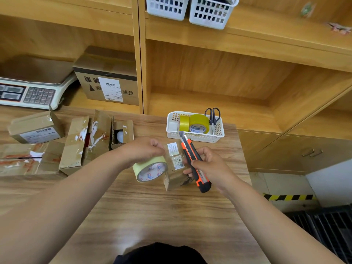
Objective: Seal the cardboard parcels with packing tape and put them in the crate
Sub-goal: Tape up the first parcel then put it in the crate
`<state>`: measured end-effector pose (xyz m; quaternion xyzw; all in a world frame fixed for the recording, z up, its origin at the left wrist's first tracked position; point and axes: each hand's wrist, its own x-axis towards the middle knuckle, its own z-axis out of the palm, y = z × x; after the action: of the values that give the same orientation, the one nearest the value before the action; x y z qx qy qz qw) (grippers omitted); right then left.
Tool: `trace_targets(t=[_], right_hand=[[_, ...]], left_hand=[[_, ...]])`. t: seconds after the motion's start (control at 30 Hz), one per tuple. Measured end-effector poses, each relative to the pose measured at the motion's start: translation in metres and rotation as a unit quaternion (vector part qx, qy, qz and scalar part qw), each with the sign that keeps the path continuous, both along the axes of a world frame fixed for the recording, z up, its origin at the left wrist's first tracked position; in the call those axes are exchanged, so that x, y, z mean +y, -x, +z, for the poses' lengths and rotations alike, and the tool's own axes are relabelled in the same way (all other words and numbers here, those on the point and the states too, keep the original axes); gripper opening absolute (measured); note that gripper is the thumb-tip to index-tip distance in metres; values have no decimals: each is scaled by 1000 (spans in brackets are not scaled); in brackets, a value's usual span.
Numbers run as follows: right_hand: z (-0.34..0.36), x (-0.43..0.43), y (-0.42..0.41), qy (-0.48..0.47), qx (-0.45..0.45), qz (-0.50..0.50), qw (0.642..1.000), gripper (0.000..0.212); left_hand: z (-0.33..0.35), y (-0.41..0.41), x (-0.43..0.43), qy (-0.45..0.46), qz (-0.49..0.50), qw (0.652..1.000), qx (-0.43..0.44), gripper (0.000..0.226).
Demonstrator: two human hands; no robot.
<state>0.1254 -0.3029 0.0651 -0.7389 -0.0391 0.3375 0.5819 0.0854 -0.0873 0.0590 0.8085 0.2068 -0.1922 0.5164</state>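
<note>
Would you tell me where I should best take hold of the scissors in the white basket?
Take the scissors by the two black handle loops, coming down from above: they stand blades-down at the right end of the white basket, handles clear above its rim, with a yellow tape roll close on their left.

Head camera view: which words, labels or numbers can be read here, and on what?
No text reads clearly enough to quote.
Cardboard box on the shelf: large printed characters, upside down, unclear.
Its shipping label: barcode and print too small.
Tape roll core: red and blue logo, blurred.
Small parcel labels: too small.
Scale keypad: blurred.
</note>
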Motion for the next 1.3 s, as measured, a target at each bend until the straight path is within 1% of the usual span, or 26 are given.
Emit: trace_targets(t=[0.1, 0.23, 0.37, 0.4, 0.5, 0.67, 0.73, 0.8, 0.87, 0.97, 1.03, 1.1, 1.13, 1.2, 1.27, 1.3], right_hand=[[-2, 10, -3, 60, -57, 28, 996, 7], [-4, 15, -6, 130, -129, 74, 980, 15], [-2, 13, -10, 189, -233, 62, 952, 19], [-2, 12, -12, 190, -234, 50, 952, 20], [-1, 11, -20, 144, -175, 0, 974, 22], [2, 8, -27, 89, -97, -76, 988, 20], [2, 7, -26, 50, -79, -89, 992, 16], [-1, 6, -21, 17, -58, -90, 994, 16], [-1, 4, -15, -2, -42, -76, 996, 17], [-2, 1, -14, 14, -54, -36, 998, 20], [-1, 0, -13, 53, -76, -4, 996, 24], [-3, 2, -10, 85, -80, 13, 993, 25], [-5, 2, -8, 87, -81, 7, 993, 26], [-10, -1, -4, 50, -87, -40, 994, 24], [-11, -4, 0, -1, -90, -90, 992, 24], [-10, -5, 3, -21, -90, -98, 991, 23]], left_hand=[[1, -2, -5, -38, 23, 999, -10, 20], [4, -4, -8, -82, 2, 997, 9, 15], [0, -4, -6, -90, 9, 996, 15, 23], [-2, -3, -6, -85, 15, 996, 13, 22], [-7, -2, -5, -82, 26, 996, 12, 19], [-9, 0, -4, -102, 31, 994, 17, 17], [-8, 0, -4, -98, 28, 994, 29, 18], [-7, -2, -4, -92, 20, 995, 46, 18], [-4, -4, -4, -96, 7, 994, 60, 13], [5, -9, 0, -117, -17, 991, 69, 9], [13, -13, 1, -131, -40, 988, 73, 8], [20, -17, 2, -124, -48, 988, 74, 6], [23, -19, 1, -117, -44, 989, 72, 10], [25, -21, 2, -108, -37, 991, 70, 15], [23, -21, 3, -98, -36, 992, 74, 10], [22, -21, 4, -89, -38, 992, 77, 7]])
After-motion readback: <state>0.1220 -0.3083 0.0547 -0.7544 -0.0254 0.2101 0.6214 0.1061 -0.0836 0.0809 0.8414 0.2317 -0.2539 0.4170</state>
